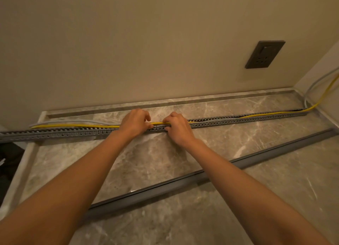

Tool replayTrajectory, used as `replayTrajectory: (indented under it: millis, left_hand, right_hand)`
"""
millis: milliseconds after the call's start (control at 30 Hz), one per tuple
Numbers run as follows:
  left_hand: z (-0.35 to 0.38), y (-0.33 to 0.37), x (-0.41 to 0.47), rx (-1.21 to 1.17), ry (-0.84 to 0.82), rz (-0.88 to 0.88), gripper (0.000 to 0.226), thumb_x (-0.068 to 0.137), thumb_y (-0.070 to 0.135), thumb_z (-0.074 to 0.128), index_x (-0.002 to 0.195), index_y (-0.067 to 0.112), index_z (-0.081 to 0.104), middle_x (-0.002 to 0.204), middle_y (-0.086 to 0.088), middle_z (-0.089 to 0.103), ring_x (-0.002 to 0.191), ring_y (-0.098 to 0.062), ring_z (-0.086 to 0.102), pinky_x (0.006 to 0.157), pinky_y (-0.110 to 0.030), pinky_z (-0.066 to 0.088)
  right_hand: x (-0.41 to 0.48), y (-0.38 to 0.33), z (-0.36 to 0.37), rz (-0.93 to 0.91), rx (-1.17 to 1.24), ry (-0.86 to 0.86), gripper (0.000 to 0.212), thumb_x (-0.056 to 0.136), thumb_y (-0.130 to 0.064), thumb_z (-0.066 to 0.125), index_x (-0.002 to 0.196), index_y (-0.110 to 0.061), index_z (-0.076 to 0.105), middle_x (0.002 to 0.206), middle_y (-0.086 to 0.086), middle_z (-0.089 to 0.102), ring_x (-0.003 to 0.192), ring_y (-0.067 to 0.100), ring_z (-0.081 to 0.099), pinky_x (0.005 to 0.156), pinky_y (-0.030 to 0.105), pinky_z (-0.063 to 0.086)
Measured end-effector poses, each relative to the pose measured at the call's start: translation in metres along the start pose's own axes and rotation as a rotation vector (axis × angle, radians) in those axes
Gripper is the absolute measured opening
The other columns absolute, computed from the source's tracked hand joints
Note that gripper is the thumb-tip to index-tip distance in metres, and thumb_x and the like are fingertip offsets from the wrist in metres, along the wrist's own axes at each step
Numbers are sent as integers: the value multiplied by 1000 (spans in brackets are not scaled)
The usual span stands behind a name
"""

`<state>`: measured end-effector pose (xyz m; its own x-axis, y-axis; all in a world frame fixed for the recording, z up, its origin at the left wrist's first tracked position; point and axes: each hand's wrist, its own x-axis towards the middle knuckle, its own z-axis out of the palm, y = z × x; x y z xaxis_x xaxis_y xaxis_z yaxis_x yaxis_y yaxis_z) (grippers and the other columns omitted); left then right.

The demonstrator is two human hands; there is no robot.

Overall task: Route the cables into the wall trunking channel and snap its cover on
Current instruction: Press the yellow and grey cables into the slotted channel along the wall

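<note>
- Marbled grey-brown stone counter [183, 217] fills the lower part of the view, with a plain beige wall [128, 43] behind it and a side wall meeting it at the 3 o'clock edge.
- Dark wall socket [264, 54] is set in the back wall toward 2 o'clock.
- Grey slotted trunking channel [238, 123] lies flat on the counter, running from the 9 o'clock edge across to the corner at 3 o'clock, open side up.
- Yellow cable [73, 125] lies along the channel; at the 9 o'clock end it sits just behind the channel, and at 3 o'clock it leaves the channel and climbs the side wall.
- Grey cable [80, 121] lies beside the yellow one at the 9 o'clock end; a grey cable also rises along the side wall at 3 o'clock.
- Left hand [134, 123] rests on the channel at the centre, fingers curled down and pinched around the yellow cable.
- Right hand [177, 127] is just beside it toward 3 o'clock, fingers likewise closed on the yellow cable, thumb against the channel's slotted front wall.
- Grey cover strip [211, 177] lies loose on the counter, well apart from the channel, slanting from 7 o'clock up to 3 o'clock, under both forearms.
</note>
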<state>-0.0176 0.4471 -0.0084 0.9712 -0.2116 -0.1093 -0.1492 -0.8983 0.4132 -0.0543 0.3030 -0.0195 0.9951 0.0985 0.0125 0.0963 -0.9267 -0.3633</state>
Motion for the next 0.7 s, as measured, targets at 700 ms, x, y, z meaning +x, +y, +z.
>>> replayTrajectory:
  millis: [700]
  left_hand:
    - [14,-15,-11,-119,205,65,6,88,2,59,91,-1,63,101,-15,62,89,-28,56,75,-37,44]
  right_hand:
    - [3,-18,7,22,-145,111,24,87,5,52,109,0,60,110,17,61,101,36,56,79,41,45]
